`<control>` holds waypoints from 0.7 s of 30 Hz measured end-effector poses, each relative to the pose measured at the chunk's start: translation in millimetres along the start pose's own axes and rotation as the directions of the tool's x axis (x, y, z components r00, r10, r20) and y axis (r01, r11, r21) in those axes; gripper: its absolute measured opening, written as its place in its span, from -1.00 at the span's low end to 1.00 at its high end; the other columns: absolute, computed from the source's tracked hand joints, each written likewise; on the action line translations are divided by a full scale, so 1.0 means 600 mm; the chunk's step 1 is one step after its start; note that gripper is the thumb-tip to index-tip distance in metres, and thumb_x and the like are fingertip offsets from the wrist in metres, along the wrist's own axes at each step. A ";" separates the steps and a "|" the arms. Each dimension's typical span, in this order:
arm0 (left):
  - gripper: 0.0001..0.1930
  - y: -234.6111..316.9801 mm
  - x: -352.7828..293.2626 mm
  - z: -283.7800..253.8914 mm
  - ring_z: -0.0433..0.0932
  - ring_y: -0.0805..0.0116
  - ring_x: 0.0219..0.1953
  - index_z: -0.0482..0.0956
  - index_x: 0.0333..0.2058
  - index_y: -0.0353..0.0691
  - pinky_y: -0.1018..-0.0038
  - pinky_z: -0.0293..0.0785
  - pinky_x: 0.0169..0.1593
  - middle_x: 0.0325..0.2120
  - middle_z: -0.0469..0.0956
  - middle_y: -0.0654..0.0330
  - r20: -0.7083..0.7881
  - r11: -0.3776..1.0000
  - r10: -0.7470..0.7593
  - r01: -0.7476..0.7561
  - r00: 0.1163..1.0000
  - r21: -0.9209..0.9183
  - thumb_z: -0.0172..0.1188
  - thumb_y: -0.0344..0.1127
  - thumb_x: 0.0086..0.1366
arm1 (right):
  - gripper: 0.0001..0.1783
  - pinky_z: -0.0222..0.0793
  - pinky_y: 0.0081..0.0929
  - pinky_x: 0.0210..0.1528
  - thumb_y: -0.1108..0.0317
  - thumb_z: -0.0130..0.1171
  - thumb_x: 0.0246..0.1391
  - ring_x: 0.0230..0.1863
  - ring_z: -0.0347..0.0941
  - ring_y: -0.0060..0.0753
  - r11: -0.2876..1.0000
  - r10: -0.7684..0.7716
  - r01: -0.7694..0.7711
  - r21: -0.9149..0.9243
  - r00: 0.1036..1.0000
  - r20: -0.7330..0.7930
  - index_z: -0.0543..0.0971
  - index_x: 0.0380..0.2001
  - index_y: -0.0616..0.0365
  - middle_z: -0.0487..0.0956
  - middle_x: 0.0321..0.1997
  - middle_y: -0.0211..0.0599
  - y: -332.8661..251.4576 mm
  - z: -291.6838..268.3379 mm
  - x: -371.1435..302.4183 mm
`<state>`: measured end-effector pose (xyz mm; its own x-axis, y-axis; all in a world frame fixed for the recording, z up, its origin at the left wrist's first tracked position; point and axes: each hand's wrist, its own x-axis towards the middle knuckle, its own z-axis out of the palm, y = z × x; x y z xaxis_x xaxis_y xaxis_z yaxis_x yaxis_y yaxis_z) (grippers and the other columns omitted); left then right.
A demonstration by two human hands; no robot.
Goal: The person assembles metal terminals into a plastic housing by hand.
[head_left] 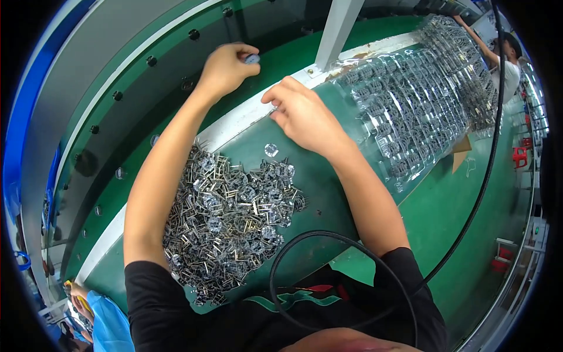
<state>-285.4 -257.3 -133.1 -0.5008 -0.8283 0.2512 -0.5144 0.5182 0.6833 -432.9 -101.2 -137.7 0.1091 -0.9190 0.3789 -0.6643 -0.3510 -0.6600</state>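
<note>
Over the green belt at the upper middle, my left hand (226,73) pinches a small round grey-blue part (252,58) between thumb and fingers. My right hand (305,117) is to its right, above the white rail at the bench edge. Its fingers are curled toward the thumb, and what they hold, if anything, is too small to make out. Below my hands lies a large heap of small metal parts with thin prongs (229,223), partly covered by my left forearm. One loose round part (271,150) rests on the green bench top just beyond the heap.
Clear plastic trays (404,111) full of similar parts lie stacked at the right. Round parts (119,173) sit along the belt at the left. A grey post (340,32) rises from the rail. A black cable (489,158) loops across. People are at far right and lower left.
</note>
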 end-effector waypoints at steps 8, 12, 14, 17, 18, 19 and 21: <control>-0.66 0.068 -0.234 -0.110 0.51 0.68 -0.47 0.60 -0.13 -0.38 0.69 0.44 -0.33 -0.44 0.59 0.26 0.122 0.908 -0.231 0.259 0.965 -0.329 0.30 -0.50 0.07 | -0.83 0.48 -0.23 -0.16 0.58 0.18 -0.03 -0.24 0.53 0.01 0.988 -0.127 0.125 0.094 0.992 0.016 0.63 -0.31 0.23 0.58 -0.31 -0.16 -0.040 0.016 -0.009; -0.61 0.090 -0.285 -0.103 0.60 0.54 -0.51 0.56 -0.15 -0.37 0.60 0.53 -0.38 -0.43 0.63 0.12 0.013 0.949 -0.231 0.229 0.973 -0.217 0.42 -0.43 0.01 | -0.82 0.48 -0.48 -0.38 0.61 0.26 -0.06 -0.43 0.56 -0.35 0.964 -0.094 0.117 0.239 0.990 -0.104 0.62 -0.31 0.24 0.59 -0.37 -0.23 -0.084 0.027 -0.015; -0.68 0.097 -0.297 -0.102 0.49 0.72 -0.46 0.57 -0.15 -0.38 0.75 0.43 -0.39 -0.42 0.57 0.30 0.063 0.943 -0.227 0.235 0.972 -0.236 0.39 -0.52 0.09 | -0.78 0.46 -0.58 -0.45 0.62 0.30 -0.09 -0.49 0.53 -0.50 0.951 -0.139 0.170 0.257 0.981 -0.135 0.62 -0.30 0.24 0.59 -0.39 -0.26 -0.094 0.043 -0.016; -0.68 0.094 -0.308 -0.098 0.51 0.70 -0.45 0.59 -0.13 -0.38 0.74 0.46 -0.36 -0.43 0.57 0.31 0.078 0.940 -0.224 0.237 0.971 -0.245 0.37 -0.54 0.11 | -0.73 0.49 -0.59 -0.39 0.64 0.33 -0.12 -0.44 0.56 -0.49 0.915 -0.118 0.185 0.359 0.972 -0.202 0.63 -0.26 0.23 0.61 -0.37 -0.29 -0.115 0.064 -0.025; -0.67 0.091 -0.312 -0.094 0.52 0.68 -0.45 0.59 -0.11 -0.38 0.73 0.47 -0.34 -0.43 0.57 0.30 0.070 0.917 -0.205 0.216 0.976 -0.336 0.35 -0.55 0.11 | -0.73 0.49 -0.59 -0.39 0.64 0.33 -0.12 -0.44 0.56 -0.49 0.914 -0.121 0.184 0.362 0.974 -0.191 0.63 -0.26 0.23 0.61 -0.37 -0.29 -0.117 0.069 -0.027; -0.66 0.089 -0.315 -0.092 0.53 0.67 -0.44 0.59 -0.08 -0.39 0.72 0.49 -0.32 -0.43 0.57 0.29 0.062 0.885 -0.184 0.193 0.981 -0.424 0.34 -0.57 0.12 | -0.72 0.49 -0.59 -0.37 0.63 0.34 -0.11 -0.43 0.56 -0.50 0.901 -0.104 0.177 0.396 0.974 -0.199 0.63 -0.25 0.23 0.61 -0.37 -0.29 -0.116 0.075 -0.030; -0.65 0.094 -0.316 -0.098 0.53 0.66 -0.43 0.58 -0.06 -0.39 0.71 0.50 -0.31 -0.43 0.56 0.28 0.089 0.868 -0.217 0.234 0.972 -0.438 0.32 -0.58 0.13 | -0.71 0.50 -0.59 -0.35 0.63 0.35 -0.11 -0.41 0.57 -0.50 0.888 -0.085 0.165 0.430 0.976 -0.200 0.64 -0.24 0.22 0.62 -0.37 -0.28 -0.115 0.081 -0.034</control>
<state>-178.2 -83.4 -101.9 -0.4371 -0.8987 0.0351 -0.2584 0.1629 0.9522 -353.3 -67.1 -131.2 0.0147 -0.8313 0.5556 -0.2539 -0.5405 -0.8021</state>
